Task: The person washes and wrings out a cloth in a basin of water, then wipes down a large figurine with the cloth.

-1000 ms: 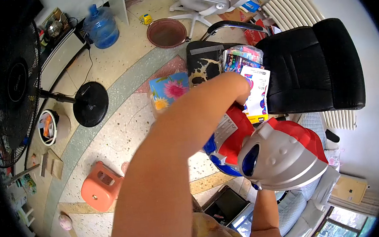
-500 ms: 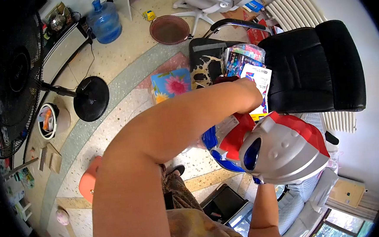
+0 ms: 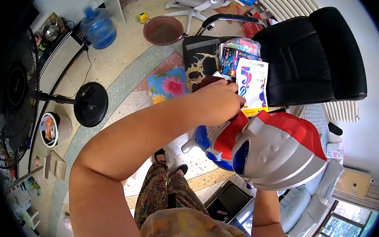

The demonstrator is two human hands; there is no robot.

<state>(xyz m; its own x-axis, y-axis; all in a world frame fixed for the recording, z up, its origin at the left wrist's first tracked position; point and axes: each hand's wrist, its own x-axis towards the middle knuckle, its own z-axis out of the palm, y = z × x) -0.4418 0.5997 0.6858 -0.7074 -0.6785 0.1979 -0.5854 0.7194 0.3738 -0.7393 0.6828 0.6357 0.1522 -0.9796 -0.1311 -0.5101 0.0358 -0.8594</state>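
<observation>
A large red, silver and blue toy figure (image 3: pixel 282 152) with a helmet-like head lies tilted at centre right. My left hand (image 3: pixel 225 94) is above its red neck area, fingers closed on a dark red cloth (image 3: pixel 208 81). A small white piece shows beside the fingers. My right forearm (image 3: pixel 265 209) rises from the bottom to the figure's underside, where the head hides my right hand. Just beyond my left hand, a white paper pack (image 3: pixel 253 82) with a yellow edge lies on colourful packets.
A black office chair (image 3: pixel 299 64) stands at the right. A flowered item (image 3: pixel 169 86) lies left of the packets. A fan base (image 3: pixel 91 104), a bin (image 3: pixel 49 129), a water bottle (image 3: pixel 98 29) and a brown basin (image 3: pixel 163 30) are on the floor. Below is a black open box (image 3: pixel 229 200).
My left hand has moved left, off the paper pack, with the dark red cloth moving along. The toy figure has shifted slightly left, and the view has changed so that my legs show more.
</observation>
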